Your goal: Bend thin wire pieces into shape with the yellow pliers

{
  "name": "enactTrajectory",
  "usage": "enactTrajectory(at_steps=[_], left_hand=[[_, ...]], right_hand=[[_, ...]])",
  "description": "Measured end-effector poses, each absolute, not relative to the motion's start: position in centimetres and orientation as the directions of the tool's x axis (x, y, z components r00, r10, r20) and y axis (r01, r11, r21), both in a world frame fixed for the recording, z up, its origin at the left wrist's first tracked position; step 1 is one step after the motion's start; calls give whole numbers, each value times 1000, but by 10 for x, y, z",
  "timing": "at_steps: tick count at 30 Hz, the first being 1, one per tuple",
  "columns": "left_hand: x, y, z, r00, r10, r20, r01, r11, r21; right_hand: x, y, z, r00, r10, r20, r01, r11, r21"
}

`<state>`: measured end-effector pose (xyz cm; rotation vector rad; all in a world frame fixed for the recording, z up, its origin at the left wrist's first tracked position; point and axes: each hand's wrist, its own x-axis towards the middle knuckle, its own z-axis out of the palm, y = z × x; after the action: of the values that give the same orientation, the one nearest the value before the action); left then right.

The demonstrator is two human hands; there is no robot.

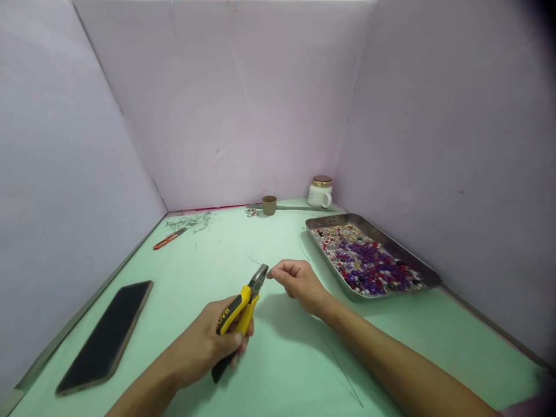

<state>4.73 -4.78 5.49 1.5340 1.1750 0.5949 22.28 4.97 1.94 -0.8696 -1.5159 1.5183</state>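
Observation:
My left hand (212, 336) is wrapped round a pair of yellow-and-black pliers (244, 307), whose metal jaws point up and to the right. Just right of the jaw tips, my right hand (299, 284) pinches a thin wire (255, 260) between thumb and forefinger. One end of the wire curves up and left past the jaws. Whether the jaws grip the wire is too small to tell. Below my right forearm, a thin straight strand (347, 379) shows over the green table; I cannot tell if it is the same wire.
A metal tray (334, 272) of mixed beads stands at the right. A dark phone (106, 336) lies at the left, with orange snips (169, 238) and wire scraps (191, 221) beyond it. Toward the back are a small brown cup (269, 205), loose beads (251, 212) and a lidded white mug (319, 194).

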Motion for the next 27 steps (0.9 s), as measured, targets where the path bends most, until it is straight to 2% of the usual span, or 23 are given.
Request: enactTrajectory(at_steps=[2, 4, 6, 9, 11, 14, 16, 18, 20, 21, 23, 25, 27], left_hand=[[45, -48, 57, 513, 831, -215, 81, 203, 976], [44, -48, 54, 588, 781, -210, -149, 360, 921], [43, -47, 51, 583, 782, -221, -164, 380, 910], [45, -46, 50, 434, 871, -230, 150, 182, 972], [47, -46, 51, 306, 933, -189, 361, 70, 930], [50, -47, 45, 178, 979, -100, 497, -2, 868], [52, -47, 37, 105, 993, -59, 685, -30, 728], [54, -46, 30, 36, 998, -47, 850, -6, 527], [56, -45, 29, -15, 999, -48, 912, 33, 409], [56, -45, 31, -11, 999, -42, 909, 28, 415], [55, -46, 40, 50, 997, -51, 848, -16, 530], [52, -48, 51, 186, 974, -130, 643, -20, 766], [47, -50, 58, 363, 910, -200, 337, 71, 939]], right_hand=[[225, 50, 18, -493, 863, 111, -153, 40, -987], [226, 50, 17, -519, 846, 124, -212, 13, -977], [225, 49, 17, -522, 846, 106, -228, -18, -973], [222, 48, 17, -488, 872, 46, -202, -61, -977], [220, 47, 17, -461, 888, -4, -183, -99, -978], [217, 44, 19, -458, 886, -72, -192, -178, -965], [216, 41, 20, -458, 882, -110, -196, -221, -955], [215, 39, 21, -448, 883, -144, -183, -248, -951], [215, 39, 21, -437, 886, -154, -169, -249, -953], [215, 40, 21, -434, 889, -143, -165, -235, -958], [216, 42, 19, -428, 899, -97, -149, -176, -973], [218, 45, 16, -432, 901, -33, -140, -104, -985], [219, 48, 13, -460, 888, 29, -165, -53, -985]])
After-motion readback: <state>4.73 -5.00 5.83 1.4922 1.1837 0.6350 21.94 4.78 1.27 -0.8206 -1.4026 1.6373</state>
